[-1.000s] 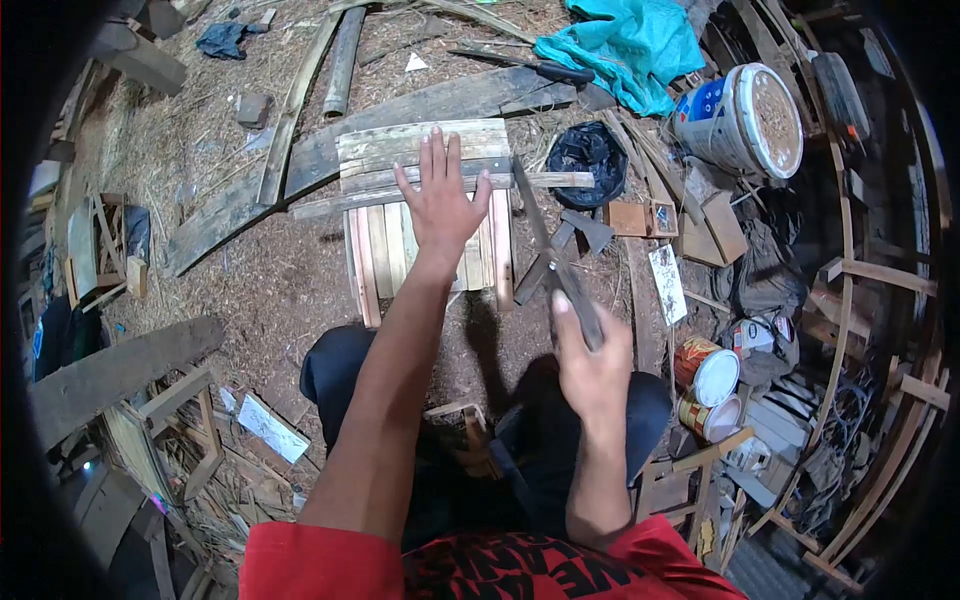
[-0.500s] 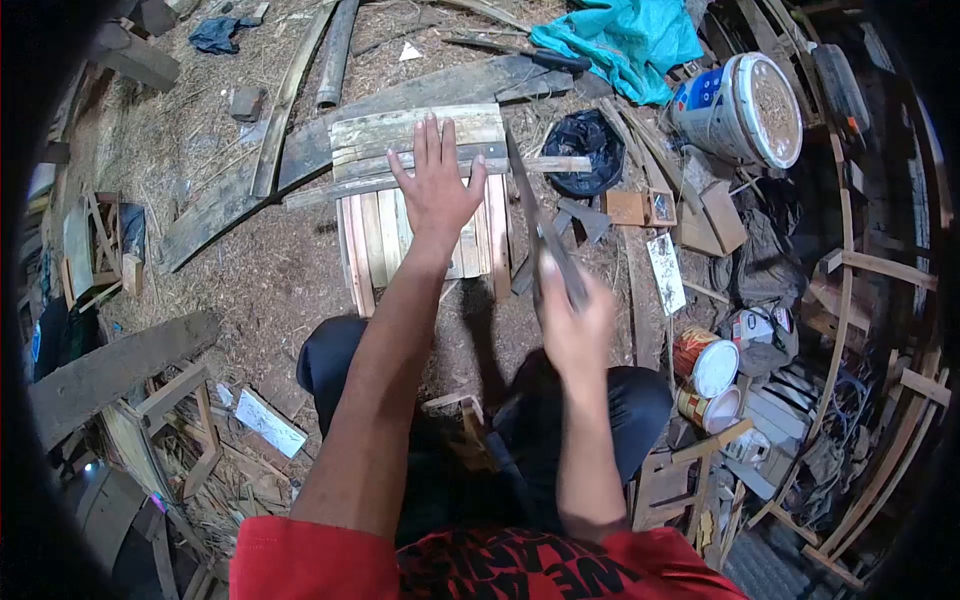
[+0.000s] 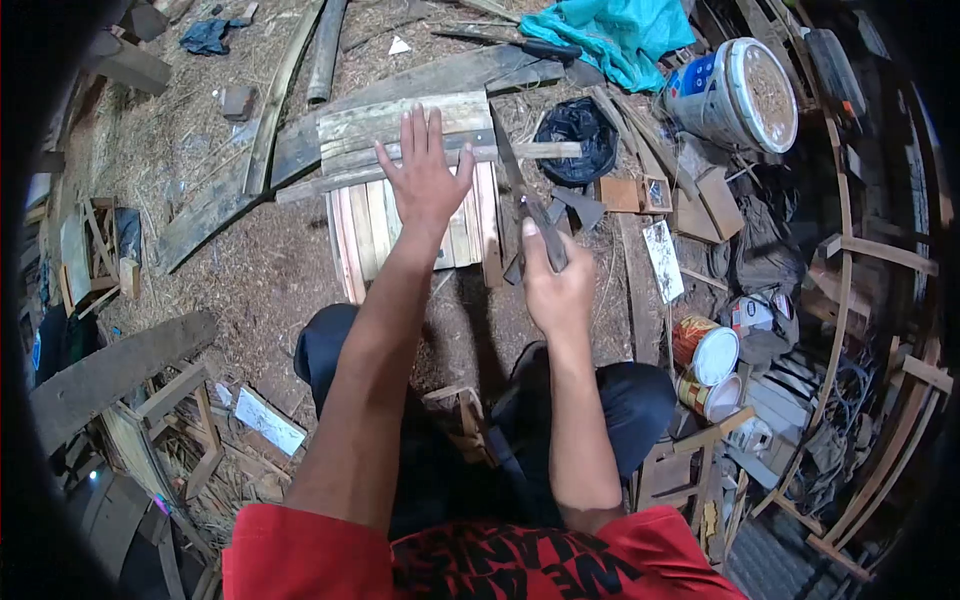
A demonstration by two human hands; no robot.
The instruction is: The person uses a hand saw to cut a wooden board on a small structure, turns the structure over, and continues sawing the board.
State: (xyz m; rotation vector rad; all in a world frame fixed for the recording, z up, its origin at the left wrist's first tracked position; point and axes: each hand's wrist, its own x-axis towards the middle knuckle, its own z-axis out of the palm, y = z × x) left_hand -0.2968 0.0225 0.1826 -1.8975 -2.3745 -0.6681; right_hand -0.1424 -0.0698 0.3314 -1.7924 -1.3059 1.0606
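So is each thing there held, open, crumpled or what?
left grip: open, flat on the slatted wood
right grip: closed around the saw
saw: held, its blade at the slatted wood's right edge
thin strip: sticking out to the right, past the saw
black bag: open at the top
teal sheet: crumpled
white bucket: brown stuff showing at its top

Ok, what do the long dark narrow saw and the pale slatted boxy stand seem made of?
Long dark narrow saw: probably steel, dull-finished; it looks thin, straight and greyish, with little shine. Pale slatted boxy stand: wood, apparently unvarnished, showing streaked pinkish and yellowish slats.
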